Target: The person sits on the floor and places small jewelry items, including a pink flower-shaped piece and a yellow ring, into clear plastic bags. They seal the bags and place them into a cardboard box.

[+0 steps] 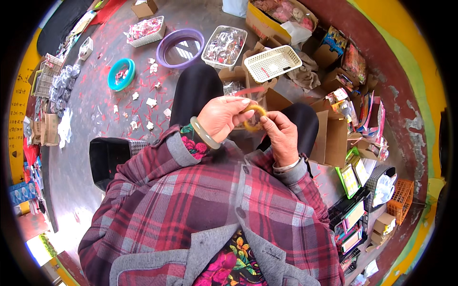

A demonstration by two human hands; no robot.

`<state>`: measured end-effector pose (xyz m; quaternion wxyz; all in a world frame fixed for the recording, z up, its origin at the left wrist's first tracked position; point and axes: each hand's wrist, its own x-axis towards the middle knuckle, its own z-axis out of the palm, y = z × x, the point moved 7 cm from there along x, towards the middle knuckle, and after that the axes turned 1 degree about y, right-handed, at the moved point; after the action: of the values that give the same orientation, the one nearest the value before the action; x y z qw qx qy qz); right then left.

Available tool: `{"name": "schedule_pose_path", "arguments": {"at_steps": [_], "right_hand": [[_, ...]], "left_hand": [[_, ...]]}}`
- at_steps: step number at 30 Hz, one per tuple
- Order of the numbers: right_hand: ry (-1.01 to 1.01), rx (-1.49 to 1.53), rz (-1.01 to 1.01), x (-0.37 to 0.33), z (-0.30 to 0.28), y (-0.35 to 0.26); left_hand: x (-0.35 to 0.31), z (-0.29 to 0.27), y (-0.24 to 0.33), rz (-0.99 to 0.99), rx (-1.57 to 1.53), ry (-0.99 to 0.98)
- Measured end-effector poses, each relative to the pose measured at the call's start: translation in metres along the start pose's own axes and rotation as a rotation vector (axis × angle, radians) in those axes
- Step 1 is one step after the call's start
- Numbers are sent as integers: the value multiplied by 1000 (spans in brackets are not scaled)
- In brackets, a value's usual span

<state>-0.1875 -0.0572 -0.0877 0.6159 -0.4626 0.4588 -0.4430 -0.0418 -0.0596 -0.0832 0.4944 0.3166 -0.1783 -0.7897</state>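
Above my lap, both hands meet at a small yellow-brown ring (258, 108). Its kind I cannot make out; it looks like a hair tie or a small bangle. My left hand (220, 117), palm partly turned up, pinches the ring's left side between thumb and fingers. A pale bangle (204, 133) circles that wrist. From the other side my right hand (282, 138) grips the ring between thumb and forefinger, its other fingers curled. A thin red strip (251, 90) sticks out by the left fingertips; which hand holds it, I cannot tell.
Beyond my knees stand a purple basin (159, 51), a basket of small wrapped pieces (204, 56) and a white basket (296, 62). Open cardboard boxes (336, 138) crowd my right side. A turquoise basin (110, 78) sits left among red scraps and white bits on the floor.
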Motion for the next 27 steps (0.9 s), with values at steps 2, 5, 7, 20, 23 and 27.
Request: {"name": "schedule_pose_path", "arguments": {"at_steps": [2,5,7,20,23,27], "right_hand": [[-12,3,-22,-1,1,-4],[-6,60,-38,-3,2,-7],[-4,48,-63,-4,1,-10],[32,238,-37,1,-6,13],[18,283,1,-1,-6,15],[91,68,-76,4,-12,4]], "left_hand": [[0,0,2,2,-27,1],[0,1,3,6,-51,-11],[-1,4,6,25,-63,-23],[-2,12,6,24,-97,-90],[-3,11,6,37,-91,-84],[-2,7,6,71,-76,-54]]}}
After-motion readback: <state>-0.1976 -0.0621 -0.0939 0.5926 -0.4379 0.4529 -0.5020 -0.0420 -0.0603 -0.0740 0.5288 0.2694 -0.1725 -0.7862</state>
